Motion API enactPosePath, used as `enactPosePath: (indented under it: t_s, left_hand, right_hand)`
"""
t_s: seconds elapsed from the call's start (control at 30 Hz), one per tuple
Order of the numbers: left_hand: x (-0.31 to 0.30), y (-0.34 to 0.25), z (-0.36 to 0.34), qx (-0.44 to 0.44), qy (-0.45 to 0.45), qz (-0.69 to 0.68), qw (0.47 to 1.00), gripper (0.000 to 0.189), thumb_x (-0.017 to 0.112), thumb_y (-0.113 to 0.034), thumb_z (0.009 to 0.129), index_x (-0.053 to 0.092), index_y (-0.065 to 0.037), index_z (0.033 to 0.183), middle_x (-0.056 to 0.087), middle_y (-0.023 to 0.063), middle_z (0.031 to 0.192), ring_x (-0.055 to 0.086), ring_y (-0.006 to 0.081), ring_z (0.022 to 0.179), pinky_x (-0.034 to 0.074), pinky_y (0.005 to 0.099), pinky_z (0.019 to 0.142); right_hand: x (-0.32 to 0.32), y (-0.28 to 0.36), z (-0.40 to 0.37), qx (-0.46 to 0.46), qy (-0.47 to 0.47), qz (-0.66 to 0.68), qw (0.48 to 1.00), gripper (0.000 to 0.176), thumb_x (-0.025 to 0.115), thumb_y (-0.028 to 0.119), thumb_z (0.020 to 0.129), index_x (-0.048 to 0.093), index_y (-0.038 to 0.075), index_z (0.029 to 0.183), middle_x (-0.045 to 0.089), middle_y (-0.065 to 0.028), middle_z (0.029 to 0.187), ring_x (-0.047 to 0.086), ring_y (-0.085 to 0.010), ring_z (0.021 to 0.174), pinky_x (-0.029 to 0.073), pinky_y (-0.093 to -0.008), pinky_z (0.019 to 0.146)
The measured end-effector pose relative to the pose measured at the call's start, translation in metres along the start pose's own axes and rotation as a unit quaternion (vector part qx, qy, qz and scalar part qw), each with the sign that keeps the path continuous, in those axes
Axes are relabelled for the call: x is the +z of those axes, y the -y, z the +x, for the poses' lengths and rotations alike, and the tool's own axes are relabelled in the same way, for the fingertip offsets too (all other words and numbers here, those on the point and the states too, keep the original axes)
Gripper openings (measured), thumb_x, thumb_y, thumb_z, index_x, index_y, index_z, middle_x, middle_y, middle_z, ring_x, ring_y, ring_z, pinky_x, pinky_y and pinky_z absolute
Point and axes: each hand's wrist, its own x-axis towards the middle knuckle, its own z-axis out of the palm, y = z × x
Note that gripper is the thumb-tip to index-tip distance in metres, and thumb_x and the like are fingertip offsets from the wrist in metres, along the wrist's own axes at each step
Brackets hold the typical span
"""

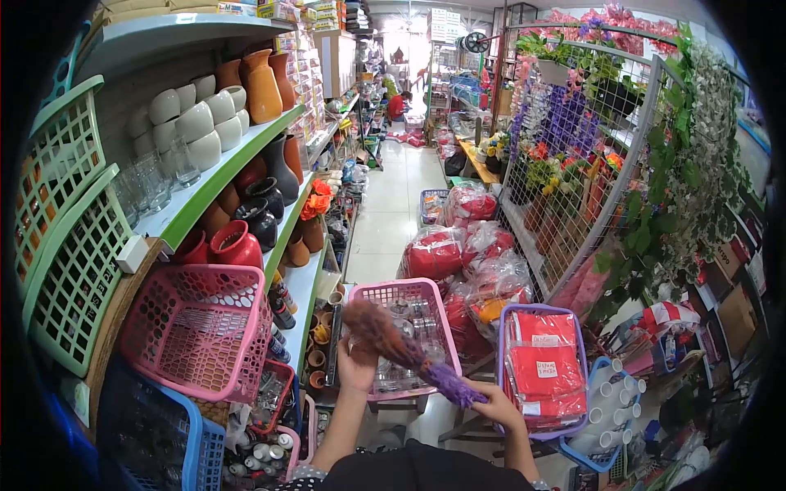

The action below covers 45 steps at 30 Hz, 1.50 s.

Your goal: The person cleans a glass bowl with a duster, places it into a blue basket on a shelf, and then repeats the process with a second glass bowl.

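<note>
In front of me, my right hand (494, 403) grips the purple end of a feather duster (401, 348). The duster slants up to the left, and its brown feathered end is blurred. Right by that end is my left hand (358, 368), raised, with its fingers partly hidden behind the feathers. Whether it holds anything does not show. Beneath the duster stands a pink plastic basket (448, 327) with several clear glass items (422, 315) in it.
Right of it, a purple basket (502, 344) holds red packets (544, 360). An empty-looking pink basket (196, 327) stands left, beside shelves with white pots (195, 123) and vases (264, 86). Bagged red goods (434, 252) line the aisle (393, 209). White cups (602, 417) fill a blue basket.
</note>
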Motion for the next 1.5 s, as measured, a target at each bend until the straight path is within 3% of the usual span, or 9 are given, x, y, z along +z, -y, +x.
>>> enactPosePath:
  t_s: [0.4,0.47,0.53,0.6,0.8,0.87,1.07,1.27,1.5]
  left_hand:
    - [-0.006,0.018,-0.002,-0.044,0.051,0.001,0.998,0.032,0.05,-0.026,0.09,0.054,-0.004,0.112,0.056,0.0132,0.118,0.055,0.0268,0.105,0.045,0.0409,0.091]
    - [0.009,0.028,-0.006,0.007,-0.031,0.045,0.998,0.026,0.049,-0.02,0.089,0.054,-0.001,0.106,0.062,0.0145,0.105,0.058,0.0274,0.102,0.042,0.0431,0.097]
    - [-0.037,0.016,0.01,-0.071,0.061,-0.042,0.995,0.024,0.048,-0.019,0.09,0.055,-0.001,0.104,0.062,0.0143,0.104,0.058,0.0271,0.102,0.04,0.0442,0.099]
    - [-0.047,0.026,0.017,0.067,0.056,0.033,0.996,0.025,0.048,-0.019,0.089,0.055,-0.001,0.104,0.061,0.0166,0.106,0.057,0.0279,0.103,0.038,0.0449,0.101]
    - [-0.009,0.032,-0.012,-0.025,-0.029,0.031,0.999,0.035,0.05,-0.028,0.09,0.054,-0.002,0.113,0.059,0.015,0.114,0.055,0.0287,0.107,0.039,0.0455,0.1]
    - [-0.024,0.027,-0.013,-0.093,0.055,-0.054,0.993,0.033,0.049,-0.026,0.09,0.054,-0.002,0.112,0.059,0.0165,0.113,0.055,0.029,0.108,0.042,0.0441,0.097]
    - [-0.023,0.024,-0.019,-0.046,-0.08,-0.006,0.996,0.032,0.052,-0.02,0.087,0.052,0.006,0.107,0.06,0.0229,0.104,0.057,0.0332,0.103,0.043,0.0439,0.098]
    - [-0.027,0.022,-0.037,-0.032,-0.055,0.069,0.996,0.033,0.052,-0.018,0.087,0.051,0.006,0.11,0.059,0.0231,0.109,0.056,0.0342,0.105,0.042,0.0438,0.098]
    - [-0.041,0.012,-0.049,-0.029,-0.086,0.112,0.99,0.031,0.052,-0.019,0.086,0.057,0.004,0.106,0.062,0.021,0.105,0.06,0.0312,0.101,0.043,0.0429,0.098]
  right_hand:
    - [0.005,-0.008,-0.012,-0.072,-0.047,-0.143,0.986,0.052,0.061,0.009,0.073,0.052,0.012,0.124,0.064,-0.0169,0.09,0.06,-0.0143,0.079,0.046,-0.028,0.073]
    - [0.004,-0.017,-0.01,-0.068,-0.105,-0.148,0.981,0.053,0.062,0.01,0.072,0.052,0.013,0.124,0.063,-0.0178,0.091,0.062,-0.0163,0.079,0.046,-0.0283,0.073]
    - [0.002,-0.02,-0.01,-0.089,-0.104,-0.125,0.983,0.055,0.061,0.01,0.072,0.051,0.017,0.126,0.063,-0.0186,0.09,0.062,-0.0194,0.078,0.046,-0.0296,0.073]
    - [0.001,-0.014,-0.013,-0.101,-0.045,-0.131,0.985,0.056,0.061,0.011,0.072,0.051,0.019,0.126,0.062,-0.0196,0.091,0.063,-0.021,0.078,0.046,-0.0309,0.073]
    - [0.004,-0.005,-0.01,-0.062,-0.132,-0.134,0.98,0.057,0.06,0.01,0.072,0.051,0.02,0.127,0.063,-0.019,0.094,0.063,-0.0281,0.081,0.047,-0.0321,0.075]
    - [0.004,-0.002,-0.009,-0.088,-0.072,-0.151,0.982,0.056,0.06,0.01,0.072,0.051,0.019,0.126,0.063,-0.0195,0.094,0.063,-0.0275,0.081,0.047,-0.0319,0.075]
    - [0.007,-0.041,0.015,-0.083,-0.104,-0.112,0.985,0.053,0.061,0.012,0.073,0.052,0.017,0.124,0.063,-0.021,0.093,0.065,-0.0269,0.085,0.047,-0.032,0.076]
    - [0.012,-0.066,0.071,0.014,-0.176,-0.211,0.962,0.052,0.061,0.021,0.073,0.053,0.023,0.124,0.062,-0.0229,0.09,0.062,-0.0351,0.084,0.048,-0.0383,0.075]
    - [0.043,-0.117,0.144,-0.04,-0.044,-0.287,0.956,0.075,0.064,0.018,0.069,0.033,0.017,0.138,0.052,-0.0282,0.101,0.052,-0.0431,0.095,0.043,-0.0437,0.084]
